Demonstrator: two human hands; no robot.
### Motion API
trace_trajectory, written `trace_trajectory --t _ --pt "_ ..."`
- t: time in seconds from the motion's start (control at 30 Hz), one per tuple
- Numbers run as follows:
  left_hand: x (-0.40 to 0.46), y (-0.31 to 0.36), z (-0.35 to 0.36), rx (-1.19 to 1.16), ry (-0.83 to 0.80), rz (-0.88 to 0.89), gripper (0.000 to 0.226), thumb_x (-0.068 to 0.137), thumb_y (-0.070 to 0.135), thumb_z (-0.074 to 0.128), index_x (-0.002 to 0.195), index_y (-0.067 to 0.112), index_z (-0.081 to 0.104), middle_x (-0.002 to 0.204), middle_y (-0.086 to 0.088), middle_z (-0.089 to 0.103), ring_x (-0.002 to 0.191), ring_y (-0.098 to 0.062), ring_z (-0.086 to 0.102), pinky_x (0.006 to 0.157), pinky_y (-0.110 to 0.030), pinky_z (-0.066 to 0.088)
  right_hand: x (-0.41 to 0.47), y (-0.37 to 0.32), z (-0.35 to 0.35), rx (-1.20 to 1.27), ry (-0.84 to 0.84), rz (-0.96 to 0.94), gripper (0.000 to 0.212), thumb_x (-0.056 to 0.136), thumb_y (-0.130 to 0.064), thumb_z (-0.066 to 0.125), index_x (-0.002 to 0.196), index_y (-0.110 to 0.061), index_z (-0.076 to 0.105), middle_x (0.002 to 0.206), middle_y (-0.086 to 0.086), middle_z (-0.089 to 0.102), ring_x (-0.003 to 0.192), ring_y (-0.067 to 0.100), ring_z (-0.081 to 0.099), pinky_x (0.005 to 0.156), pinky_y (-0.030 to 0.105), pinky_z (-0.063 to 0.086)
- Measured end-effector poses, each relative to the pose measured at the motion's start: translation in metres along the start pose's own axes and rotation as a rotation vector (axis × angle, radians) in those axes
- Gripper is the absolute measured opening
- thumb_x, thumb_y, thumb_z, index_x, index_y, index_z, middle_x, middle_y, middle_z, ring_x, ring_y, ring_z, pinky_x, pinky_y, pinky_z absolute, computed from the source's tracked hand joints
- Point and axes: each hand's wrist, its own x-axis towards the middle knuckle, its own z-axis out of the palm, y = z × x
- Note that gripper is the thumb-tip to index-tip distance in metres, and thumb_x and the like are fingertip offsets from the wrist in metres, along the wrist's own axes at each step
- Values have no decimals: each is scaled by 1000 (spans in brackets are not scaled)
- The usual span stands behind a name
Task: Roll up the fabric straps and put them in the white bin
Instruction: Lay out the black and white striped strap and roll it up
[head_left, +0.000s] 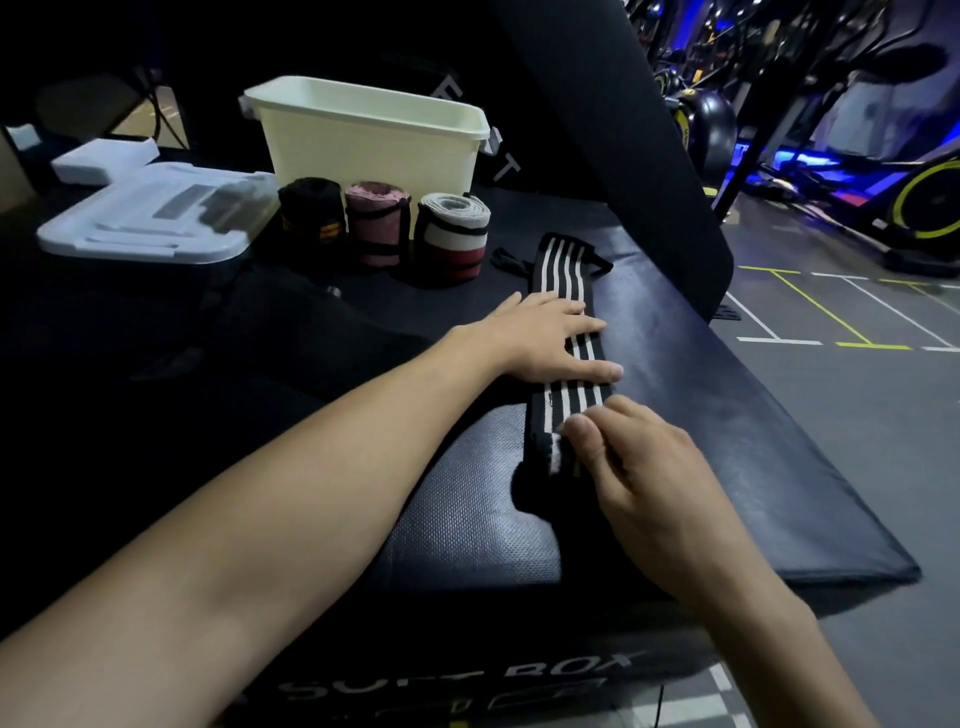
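On black pad (701, 415), striped strap (563, 270) under L hand (545, 338) (flat), R fingers (587, 431) pinching near end

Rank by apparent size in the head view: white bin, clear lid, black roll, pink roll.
1. white bin
2. clear lid, close to the bin and nearer the camera, so unsure
3. black roll and pink roll: look alike, no ranking

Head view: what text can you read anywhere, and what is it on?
"SOFT BOX": front face of the black padded box, partly cut off; the third and fourth letters are unclear.
"T", with a fainter letter above: dark panel behind the white bin.
Yellow label on the black roll: too small to read.
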Motion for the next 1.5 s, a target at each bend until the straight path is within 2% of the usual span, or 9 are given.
trace_trajectory --t 0.1,0.3,0.47,0.6,0.77,0.9,1.1,1.27,1.5 --pt "-1 1 1 -17 7 -7 85 85 86 44 157 43 33 170 7 20 158 -17 7 127 -53 4 6 -3 1 -2 41 44 17 102 -39 45 97 -31 59 85 -14 63 84 14 61 80 46 48" --pt "-2 -2 -1 -32 5 -5 66 97 57 53 157 43 31 170 8 19 158 -17 5 127 -49 1 11 -19 6 -176 198 35 8 93 -24 65 96 -30 60 93 -8 60 89 21 54 70 38 35" --pt "0 -5 2 -56 82 -26 73 88 80 49 151 45 43 167 10 29 157 -16 13 127 -52 6 3 -18 5 -193 291 -29 18 87 -29 76 84 -23 60 77 -5 65 74 23 59 67 40 41" --pt "1 -6 -1 -47 133 -42 67 89 79 47 147 44 50 163 9 37 154 -18 23 125 -54 13 -8 -7 -4 -125 167 -62 28 81 -53 74 94 -29 69 91 -13 69 84 13 63 77 35 47" --pt "2 -7 0 -60 156 -39 62 92 74 50 144 41 55 160 8 43 151 -19 29 124 -50 21 -10 8 -9 -51 33 -72 45 75 -29 87 117 -31 70 117 -19 70 107 11 65 85 41 56" --pt "0 -9 -1 -72 152 -25 62 91 74 52 144 41 55 160 6 43 151 -20 29 124 -48 22 -2 5 -10 -103 9 -73 37 82 -37 74 118 -33 67 113 -17 72 103 7 61 84 31 40" --pt "-7 -9 -8 -123 184 3 67 65 87 67 119 47 68 125 16 55 125 -16 40 111 -42 33 -15 -2 -28 -63 -93 -86 30 88 -38 72 113 -38 57 84 -40 52 92 -34 37 74 17 31" --pt "-7 -6 -8 -153 197 14 61 63 86 70 111 48 68 116 16 52 119 -14 39 112 -45 33 -15 -13 -36 -46 -214 11 25 90 -52 52 109 -37 54 82 -12 68 81 16 63 70 40 47" --pt "-8 -8 -4 -167 220 24 57 70 82 68 114 46 68 120 15 53 121 -15 40 109 -44 34 -6 -17 -19 -272 -105 88 47 100 -50 24 102 -26 65 109 -5 53 99 23 48 75 38 34"
